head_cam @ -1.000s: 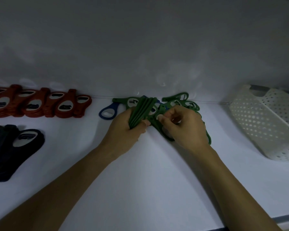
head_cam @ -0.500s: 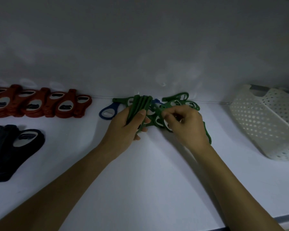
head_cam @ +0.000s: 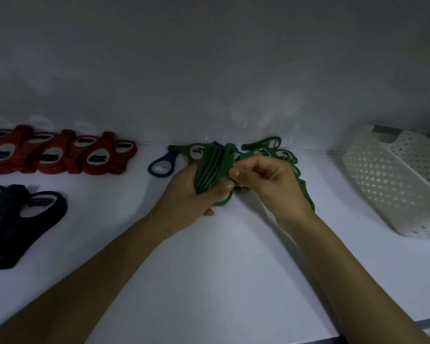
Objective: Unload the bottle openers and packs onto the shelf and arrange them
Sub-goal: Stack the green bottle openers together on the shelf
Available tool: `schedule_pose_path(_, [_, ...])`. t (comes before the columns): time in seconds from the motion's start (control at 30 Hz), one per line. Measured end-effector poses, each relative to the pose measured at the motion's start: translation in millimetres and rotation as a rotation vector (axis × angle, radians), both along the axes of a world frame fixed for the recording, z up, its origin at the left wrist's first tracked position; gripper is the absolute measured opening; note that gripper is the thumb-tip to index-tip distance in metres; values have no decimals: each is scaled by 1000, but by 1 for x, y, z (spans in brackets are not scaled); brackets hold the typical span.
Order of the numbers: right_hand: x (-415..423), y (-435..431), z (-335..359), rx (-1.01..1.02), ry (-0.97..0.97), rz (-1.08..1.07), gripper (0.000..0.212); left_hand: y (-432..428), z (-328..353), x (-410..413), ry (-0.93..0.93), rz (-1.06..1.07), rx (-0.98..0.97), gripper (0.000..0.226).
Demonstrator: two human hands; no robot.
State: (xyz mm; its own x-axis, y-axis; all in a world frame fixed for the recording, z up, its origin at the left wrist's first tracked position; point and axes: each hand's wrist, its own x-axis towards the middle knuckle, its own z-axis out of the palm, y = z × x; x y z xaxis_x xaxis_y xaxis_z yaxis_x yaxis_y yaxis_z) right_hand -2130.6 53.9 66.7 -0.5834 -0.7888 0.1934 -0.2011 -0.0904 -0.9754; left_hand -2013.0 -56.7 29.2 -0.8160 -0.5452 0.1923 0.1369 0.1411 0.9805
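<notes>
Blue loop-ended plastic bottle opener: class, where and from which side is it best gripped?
Probably pinch the loop of the blue plastic bottle opener from the left: it lies flat and free, while the other end disappears behind the green plastic openers.

Dim, low light. Plain white back wall (head_cam: 209, 70) with faint glossy reflections, meets white shelf (head_cam: 209, 281) along a thin seam.

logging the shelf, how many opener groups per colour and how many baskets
red bottle openers: 1 group
dark bottle openers: 1 group
green bottle openers: 1 group
blue bottle opener: 1 in clear view
white perforated basket: 1
total: 5
</notes>
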Motion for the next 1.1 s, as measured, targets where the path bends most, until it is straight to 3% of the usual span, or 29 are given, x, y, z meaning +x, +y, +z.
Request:
schedule_pose_path(0.13, [-6, -3, -11, 27, 170, -125, 12, -2, -3, -1, -13, 57, 30, 16])
schedule_pose_path(0.23, [-14, -2, -19, 193, 617, -253, 11, -2, -1, -1, -3, 44, 87, 18])
schedule_pose_path(0.37, [-16, -3, -27, 440, 875, -161, 46, -4, 0, -2, 34, 110, 139, 8])
schedule_pose_path(0.5, [-20, -3, -28, 418, 960, -192, 32, -5, 3, -3, 53, 138, 243, 23])
schedule_pose_path(0.63, [-19, -3, -29, 409, 967, -186, 27, -5, -1, -4, 43, 108, 147, 23])
schedule_pose_path(0.77, [-16, -4, -25, 272, 861, -236, 17, -4, -3, -3, 31, 44, 39, 36])
schedule_pose_path(0.83, [-18, -4, -26, 306, 907, -232, 17, -3, -6, -3, 10, 42, -7, 39])
schedule_pose_path(0.93, [-21, -4, -28, 429, 992, -189, 25, -3, -9, -4, 7, 45, -5, 23])
schedule_pose_path(1.1, [-21, -4, -29, 450, 1050, -180, 22, 0, -3, -2, 32, 57, -68, 42])
